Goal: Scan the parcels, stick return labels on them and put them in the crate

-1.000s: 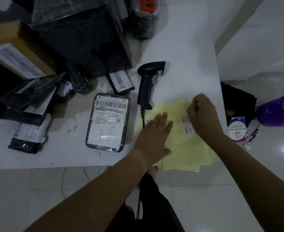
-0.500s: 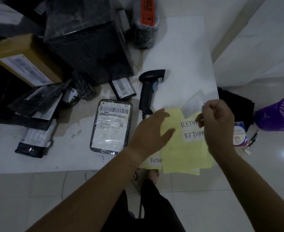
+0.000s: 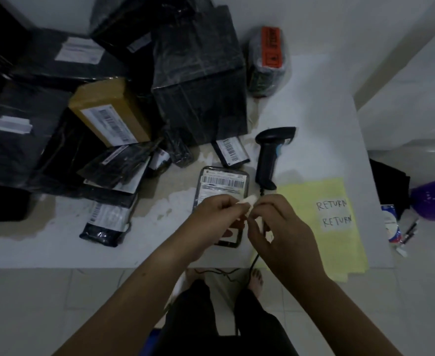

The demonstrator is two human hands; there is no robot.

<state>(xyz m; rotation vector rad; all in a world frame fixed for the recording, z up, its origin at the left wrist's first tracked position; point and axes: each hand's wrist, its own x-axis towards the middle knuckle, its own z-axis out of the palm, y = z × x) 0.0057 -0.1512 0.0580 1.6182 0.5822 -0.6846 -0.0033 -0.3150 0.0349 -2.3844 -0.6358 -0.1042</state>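
Note:
A flat black parcel (image 3: pixel 222 182) with a white barcode label lies on the white table (image 3: pixel 44 237), partly under my hands. Above it, my left hand (image 3: pixel 212 222) and my right hand (image 3: pixel 278 227) both pinch a small white return label (image 3: pixel 248 201) between fingertips. To the right lies a yellow sheet (image 3: pixel 311 196) carrying two white "RETURN" labels (image 3: pixel 335 213). A black barcode scanner (image 3: pixel 269 156) lies just beyond the sheet, its cable running off the table's front edge.
Several black-wrapped parcels and a brown box (image 3: pixel 108 111) are heaped at the table's left and back. A wrapped cylinder with an orange sticker (image 3: pixel 270 60) stands at the back. A purple basket (image 3: pixel 434 199) and small items sit on the floor to the right.
My right hand has lifted a label off the yellow sheet and carried it left over the flat parcel. My left hand left the sheet and now pinches the label too.

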